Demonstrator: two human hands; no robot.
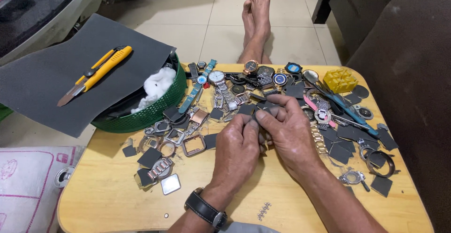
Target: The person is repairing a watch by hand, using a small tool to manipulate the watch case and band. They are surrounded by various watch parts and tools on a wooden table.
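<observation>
Under the hands (263, 132) the table (112, 190) is pale yellow wood, strewn with dark grey squares (149, 157) and silver watch cases (170, 184). Left of the hands stands a green basket (150, 113) holding white cotton (157, 85), beneath a dark grey sheet (51, 73) bearing a yellow knife (96, 73). Beyond the right hand sits a yellow block (339, 79); a black strap (204, 208) circles the left wrist.
</observation>
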